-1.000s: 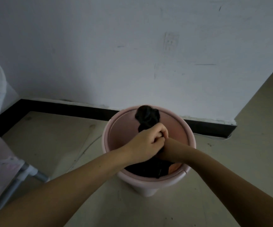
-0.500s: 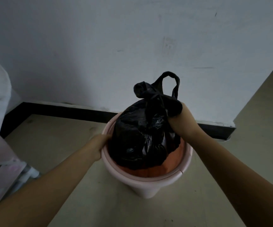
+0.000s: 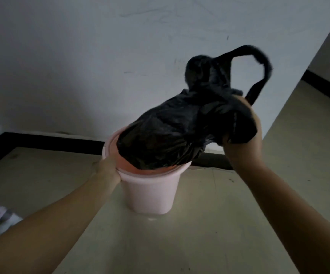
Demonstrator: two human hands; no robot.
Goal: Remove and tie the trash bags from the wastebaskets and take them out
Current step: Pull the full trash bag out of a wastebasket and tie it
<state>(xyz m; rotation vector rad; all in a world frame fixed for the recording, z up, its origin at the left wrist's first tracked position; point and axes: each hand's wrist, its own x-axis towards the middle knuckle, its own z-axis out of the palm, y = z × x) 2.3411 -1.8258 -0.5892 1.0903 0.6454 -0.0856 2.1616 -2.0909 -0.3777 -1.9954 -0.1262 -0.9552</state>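
Against a scuffed wall (image 3: 81, 56), the right hand (image 3: 243, 143) grips a crinkled black bag (image 3: 166, 139) while the left hand (image 3: 108, 169) grasps the smooth pink wastebasket (image 3: 150, 194) rim.

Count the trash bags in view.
1: the black trash bag, gripped by the right hand, partly lifted from the pink wastebasket. Any others are out of view.

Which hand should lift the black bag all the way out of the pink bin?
Probably the right hand: it already grips the black trash bag near its tied top. The left hand holds the pink wastebasket's rim, steadying it.
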